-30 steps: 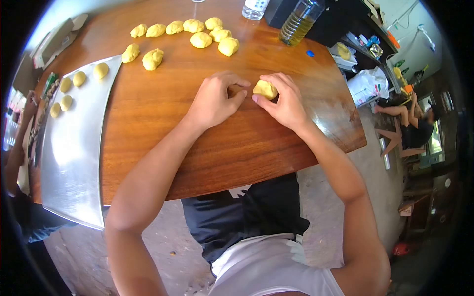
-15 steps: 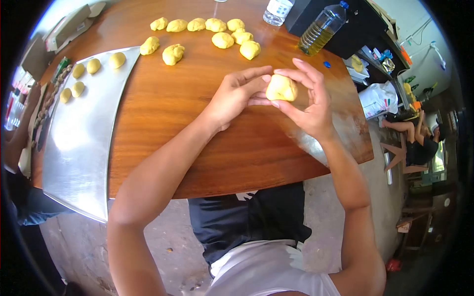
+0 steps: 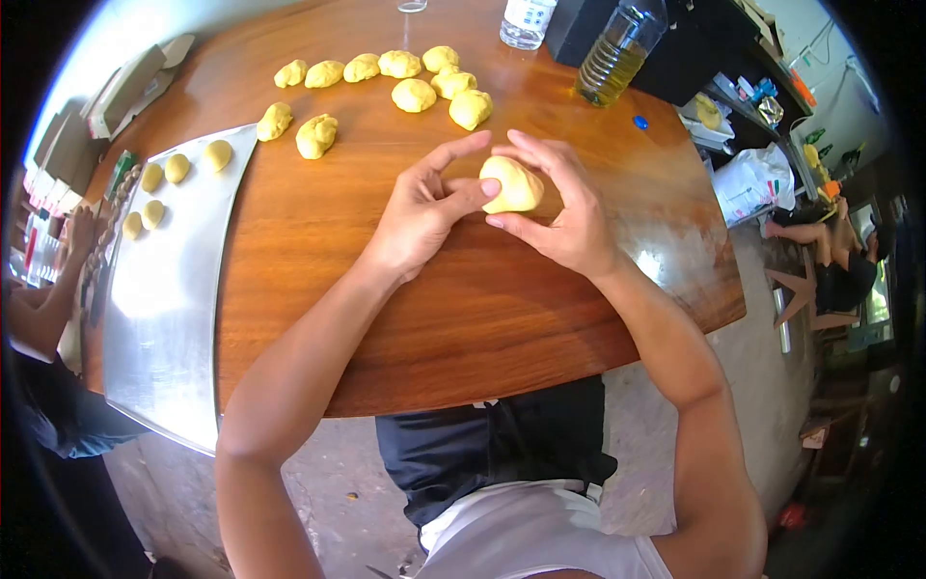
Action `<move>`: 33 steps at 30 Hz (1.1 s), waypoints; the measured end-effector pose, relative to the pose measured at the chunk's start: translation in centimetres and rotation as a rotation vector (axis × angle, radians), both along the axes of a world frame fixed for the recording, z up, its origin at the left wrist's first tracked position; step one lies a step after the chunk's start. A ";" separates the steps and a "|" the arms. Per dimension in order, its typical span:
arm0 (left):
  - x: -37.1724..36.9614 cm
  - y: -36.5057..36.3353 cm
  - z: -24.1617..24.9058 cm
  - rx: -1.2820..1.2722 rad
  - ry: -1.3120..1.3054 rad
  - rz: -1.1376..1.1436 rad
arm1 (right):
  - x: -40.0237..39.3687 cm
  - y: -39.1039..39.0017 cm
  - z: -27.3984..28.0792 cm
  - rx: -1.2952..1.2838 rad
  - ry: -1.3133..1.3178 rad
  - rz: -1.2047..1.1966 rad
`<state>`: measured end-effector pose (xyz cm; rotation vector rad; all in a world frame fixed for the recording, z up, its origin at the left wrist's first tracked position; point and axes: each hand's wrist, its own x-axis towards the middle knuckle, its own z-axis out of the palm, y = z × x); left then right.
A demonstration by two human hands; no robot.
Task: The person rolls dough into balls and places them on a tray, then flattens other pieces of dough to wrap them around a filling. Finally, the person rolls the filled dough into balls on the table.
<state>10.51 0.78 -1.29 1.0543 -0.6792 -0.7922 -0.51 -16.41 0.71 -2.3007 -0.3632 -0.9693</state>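
Observation:
A smooth yellow dough ball (image 3: 516,185) is held above the wooden table between my two hands. My left hand (image 3: 424,207) presses its thumb against the ball's left side, with the index finger raised apart from it. Curved round the far and right side of the ball, my right hand (image 3: 569,212) grips it between fingers and thumb. Beyond my hands lie several rough yellow dough lumps (image 3: 413,96), two of them nearer the tray. Several smooth round dough balls (image 3: 218,155) rest at the far end of the metal tray (image 3: 164,338) on my left.
An oil bottle (image 3: 614,58) and a clear bottle (image 3: 527,23) stand at the back of the wooden table (image 3: 463,328). A blue cap (image 3: 640,123) lies near the right edge. Another person's arm (image 3: 58,289) is beyond the tray; a seated person (image 3: 837,261) is at far right.
The dough ball has been turned in my fingers and looks smoother and rounder. Both hands have shifted slightly left in view, and the camera has tilted a little. Another person's arm has come into view at left.

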 end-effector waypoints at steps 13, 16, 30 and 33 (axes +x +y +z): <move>-0.1 0.0 -0.5 -0.104 0.213 0.039 | 0.0 -1.3 0.1 0.011 -0.069 -0.035; -0.1 0.1 -0.2 -0.143 0.213 0.017 | 0.1 -1.2 0.0 0.026 -0.079 -0.018; -0.2 0.2 -0.1 -0.107 0.159 -0.100 | 0.3 -1.3 -1.8 0.400 0.142 0.191; 0.0 0.1 -0.3 -0.141 0.191 -0.096 | 0.4 -0.8 -1.8 0.472 0.116 0.177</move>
